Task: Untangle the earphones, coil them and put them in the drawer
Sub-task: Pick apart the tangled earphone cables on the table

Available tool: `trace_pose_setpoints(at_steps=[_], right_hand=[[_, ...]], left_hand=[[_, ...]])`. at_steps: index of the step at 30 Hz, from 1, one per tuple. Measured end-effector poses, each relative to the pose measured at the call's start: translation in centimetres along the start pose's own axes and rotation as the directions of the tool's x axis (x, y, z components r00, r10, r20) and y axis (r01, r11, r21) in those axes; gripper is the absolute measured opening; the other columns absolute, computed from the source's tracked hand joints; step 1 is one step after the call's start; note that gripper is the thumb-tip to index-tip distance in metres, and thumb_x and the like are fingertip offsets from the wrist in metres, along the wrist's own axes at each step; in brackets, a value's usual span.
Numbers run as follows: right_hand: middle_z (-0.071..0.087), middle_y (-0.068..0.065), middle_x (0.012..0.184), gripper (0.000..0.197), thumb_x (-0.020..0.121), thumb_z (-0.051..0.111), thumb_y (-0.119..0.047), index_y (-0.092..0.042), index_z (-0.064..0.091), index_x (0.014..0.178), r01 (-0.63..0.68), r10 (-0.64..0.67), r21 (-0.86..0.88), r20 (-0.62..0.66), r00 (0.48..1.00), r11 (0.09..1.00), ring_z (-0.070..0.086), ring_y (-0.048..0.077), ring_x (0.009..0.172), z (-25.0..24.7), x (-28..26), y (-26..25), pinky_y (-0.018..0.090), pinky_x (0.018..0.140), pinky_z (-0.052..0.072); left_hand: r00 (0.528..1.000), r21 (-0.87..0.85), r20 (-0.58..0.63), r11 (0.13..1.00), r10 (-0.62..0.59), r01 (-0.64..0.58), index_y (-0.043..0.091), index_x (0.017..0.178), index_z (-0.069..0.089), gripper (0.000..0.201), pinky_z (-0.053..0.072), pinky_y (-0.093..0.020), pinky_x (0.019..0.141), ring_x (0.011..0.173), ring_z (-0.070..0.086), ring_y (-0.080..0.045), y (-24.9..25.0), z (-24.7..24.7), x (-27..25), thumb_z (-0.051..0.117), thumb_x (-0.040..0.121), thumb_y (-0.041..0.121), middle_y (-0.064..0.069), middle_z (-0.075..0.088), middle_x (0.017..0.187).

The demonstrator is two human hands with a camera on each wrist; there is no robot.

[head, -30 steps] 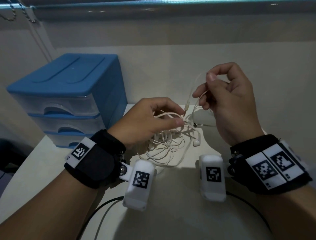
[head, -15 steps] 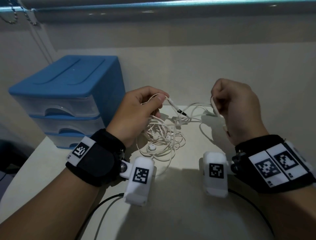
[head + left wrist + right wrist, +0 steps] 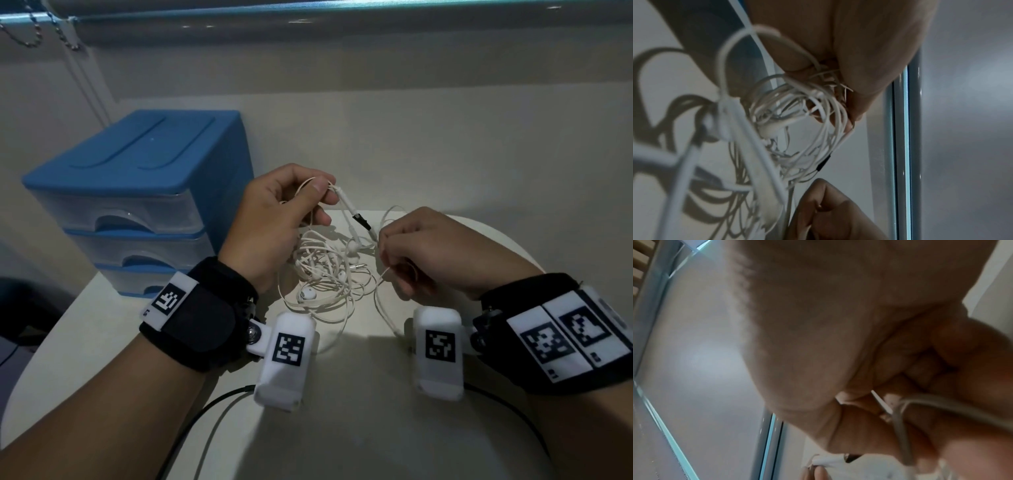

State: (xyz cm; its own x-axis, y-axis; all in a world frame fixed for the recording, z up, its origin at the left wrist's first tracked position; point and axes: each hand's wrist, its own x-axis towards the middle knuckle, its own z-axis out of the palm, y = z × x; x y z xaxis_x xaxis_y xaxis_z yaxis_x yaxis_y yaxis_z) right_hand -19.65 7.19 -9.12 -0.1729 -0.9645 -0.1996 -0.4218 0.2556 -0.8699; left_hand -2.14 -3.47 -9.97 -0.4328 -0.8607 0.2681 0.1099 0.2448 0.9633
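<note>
Our left hand [image 3: 274, 219] pinches the earphones [image 3: 325, 274] near the plug end, lifting the tangle just off the table [image 3: 342, 428] so loops hang free. Our right hand [image 3: 435, 253] pinches one strand beside it, likely to draw it out. The drawers [image 3: 137, 212] stand shut at left.

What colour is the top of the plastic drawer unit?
Blue, on the three-drawer plastic unit; clearest in the head view.

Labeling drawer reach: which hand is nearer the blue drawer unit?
Left. The left hand holds earphone cable right beside the blue drawer unit; the right hand pinches cable farther away, across the tangle.
</note>
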Motion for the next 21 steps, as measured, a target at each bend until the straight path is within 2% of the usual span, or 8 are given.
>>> trace_pose_setpoints(at_steps=[3,5,7,10,13,16,18,21], right_hand=[[0.052,0.016,0.048,0.02,0.085,0.05,0.0,0.012,0.058,0.071,0.046,-0.048,-0.052,-0.037,0.998,0.998,0.043,0.024,0.039,-0.2,0.1,0.1,0.02,0.042,0.031],[0.056,0.011,0.048,0.016,0.086,0.057,0.0,0.005,0.063,0.072,0.139,-0.144,-0.043,-0.12,0.982,0.989,0.047,0.015,0.036,-0.3,0.3,0.1,0.016,0.042,0.034],[0.059,0.007,0.05,0.015,0.086,0.062,0.0,0.001,0.065,0.072,0.263,-0.265,-0.042,-0.234,0.935,0.964,0.044,0.004,0.037,-0.4,0.5,0.0,0.011,0.045,0.033],[0.06,0.004,0.056,0.013,0.086,0.069,-0.003,-0.006,0.07,0.073,0.386,-0.38,-0.05,-0.322,0.867,0.921,0.047,0.002,0.046,-0.6,0.6,0.1,0.011,0.052,0.036],[0.064,0.005,0.059,0.009,0.086,0.076,-0.015,-0.019,0.079,0.079,0.356,-0.366,-0.085,-0.233,0.901,0.931,0.052,0.008,0.052,-0.4,0.8,0.4,0.018,0.054,0.04],[0.063,-0.004,0.055,0.007,0.085,0.081,-0.022,-0.026,0.082,0.09,0.309,-0.321,-0.09,-0.203,0.925,0.947,0.048,0.004,0.047,-0.4,1.1,0.7,0.014,0.053,0.038],[0.064,-0.008,0.059,0.011,0.083,0.082,-0.027,-0.029,0.082,0.093,0.251,-0.276,-0.143,-0.195,0.941,0.957,0.051,0.002,0.051,-0.5,1.4,1.1,0.017,0.058,0.04],[0.061,-0.008,0.059,0.006,0.082,0.082,-0.029,-0.029,0.081,0.088,0.182,-0.232,-0.237,-0.206,0.951,0.954,0.049,0.003,0.053,-0.6,1.6,1.6,0.019,0.058,0.039]], left_hand=[[1.0,-0.007,-0.002,1.0,-0.002,0.002,0.006,0.104,0.073,0.013,0.052,-0.02,0.064,0.067,0.061,-0.012,0.0,0.0,0.0,0.061,0.101,0.01,-0.01,0.073,0.09],[1.0,-0.002,0.005,1.0,-0.007,0.007,0.005,0.105,0.073,0.014,0.052,-0.02,0.064,0.067,0.06,-0.012,0.0,0.0,0.0,0.061,0.101,0.01,-0.009,0.073,0.09],[1.0,0.0,0.02,1.0,-0.004,0.004,0.004,0.106,0.073,0.015,0.052,-0.019,0.064,0.066,0.06,-0.011,0.0,0.1,0.0,0.061,0.1,0.01,-0.007,0.072,0.088],[0.999,0.004,0.036,1.0,-0.002,0.002,0.004,0.107,0.074,0.015,0.052,-0.021,0.065,0.067,0.061,-0.011,-0.1,0.0,0.0,0.061,0.1,0.01,-0.006,0.072,0.087],[0.999,0.005,0.052,1.0,-0.01,0.01,0.007,0.106,0.074,0.015,0.053,-0.023,0.065,0.067,0.062,-0.011,0.0,0.0,0.0,0.062,0.1,0.012,-0.006,0.073,0.088],[0.998,0.021,0.057,1.0,-0.014,0.013,0.01,0.105,0.075,0.013,0.052,-0.022,0.065,0.068,0.063,-0.011,0.1,0.1,-0.1,0.063,0.1,0.013,-0.005,0.075,0.091],[0.998,0.064,0.059,0.998,-0.02,0.016,0.012,0.103,0.076,0.012,0.053,-0.022,0.064,0.069,0.065,-0.011,0.0,0.0,-0.2,0.065,0.099,0.015,-0.004,0.076,0.094],[0.997,0.055,0.074,0.998,-0.034,0.03,0.007,0.104,0.075,0.013,0.056,-0.023,0.069,0.073,0.069,-0.012,-0.1,0.1,-0.2,0.064,0.099,0.012,-0.01,0.077,0.093]])
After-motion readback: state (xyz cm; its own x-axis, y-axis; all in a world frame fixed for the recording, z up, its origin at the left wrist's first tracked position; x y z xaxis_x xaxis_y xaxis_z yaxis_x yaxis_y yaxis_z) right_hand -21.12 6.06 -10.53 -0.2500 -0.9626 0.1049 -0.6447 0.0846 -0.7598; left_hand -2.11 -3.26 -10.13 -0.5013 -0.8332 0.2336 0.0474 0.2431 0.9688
